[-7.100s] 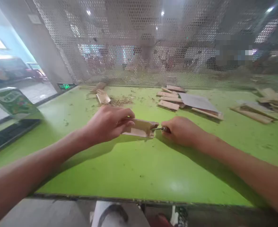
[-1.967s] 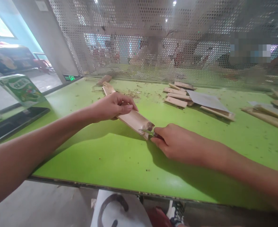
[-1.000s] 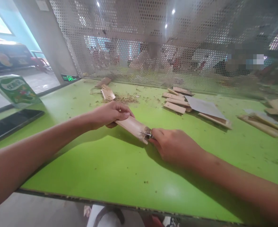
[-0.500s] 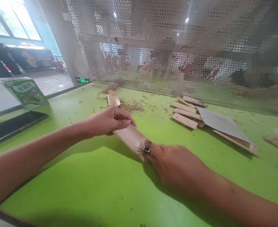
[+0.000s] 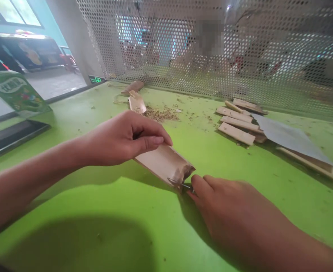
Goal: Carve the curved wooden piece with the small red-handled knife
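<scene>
A pale, gently curved wood strip (image 5: 163,162) lies slanted on the green tabletop, with a dark, rough end toward the right. My left hand (image 5: 135,138) is closed over the far part of the strip, thumb on top. Closed around a thin metal carving tool (image 5: 185,185), my right hand (image 5: 228,207) sits just off the dark end. The tool's slender, loop-like tip touches the strip near its lower corner. Most of the handle is hidden in my fingers.
Brown shavings (image 5: 162,114) lie beyond my left hand, near another wood piece (image 5: 137,102). Several wood strips (image 5: 236,133) and a white sheet (image 5: 291,132) are at the right. A perforated metal screen (image 5: 166,49) bounds the back. A green carton (image 5: 19,92) stands left, beside a dark tray (image 5: 16,136).
The view has tilted down and come closer. My right hand and the carving tool have shifted slightly away from the strip's dark end. My left hand keeps its hold.
</scene>
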Motion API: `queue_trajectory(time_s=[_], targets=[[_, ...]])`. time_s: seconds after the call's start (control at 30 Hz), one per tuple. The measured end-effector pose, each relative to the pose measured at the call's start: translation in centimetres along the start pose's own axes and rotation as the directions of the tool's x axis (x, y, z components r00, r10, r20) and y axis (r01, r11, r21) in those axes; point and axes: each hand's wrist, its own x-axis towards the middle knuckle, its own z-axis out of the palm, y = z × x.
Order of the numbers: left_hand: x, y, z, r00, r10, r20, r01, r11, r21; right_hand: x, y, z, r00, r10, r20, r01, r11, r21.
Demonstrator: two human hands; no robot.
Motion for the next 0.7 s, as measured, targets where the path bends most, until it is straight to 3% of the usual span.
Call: queue_trajectory(time_s=[0.23, 0.33, 0.5, 0.7], targets=[[-0.6, -0.1, -0.3, 0.978, 0.210, 0.001, -0.210, 0.975, 0.067, -0.8, 0.1, 0.3, 0.999, 0.007, 0.047, -0.004, 0.999, -0.055], [-0.7, 0.0, -0.3, 0.981, 0.193, -0.006, -0.192, 0.978, 0.084, -0.9, 0.1, 0.3, 0.997, -0.005, 0.073, 0.009, 0.999, -0.049], [-0.8, 0.3, -0.3, 0.999, 0.031, 0.033, -0.031, 0.999, -0.010, -1.2, 0.1, 0.3, 0.995, 0.011, 0.097, -0.005, 0.998, -0.065], [-1.1, 0.3, -0.3, 0.988, 0.155, 0.021, -0.155, 0.988, 0.019, -1.7, 0.2, 0.4, 0.995, -0.002, 0.098, 0.009, 0.998, -0.067]])
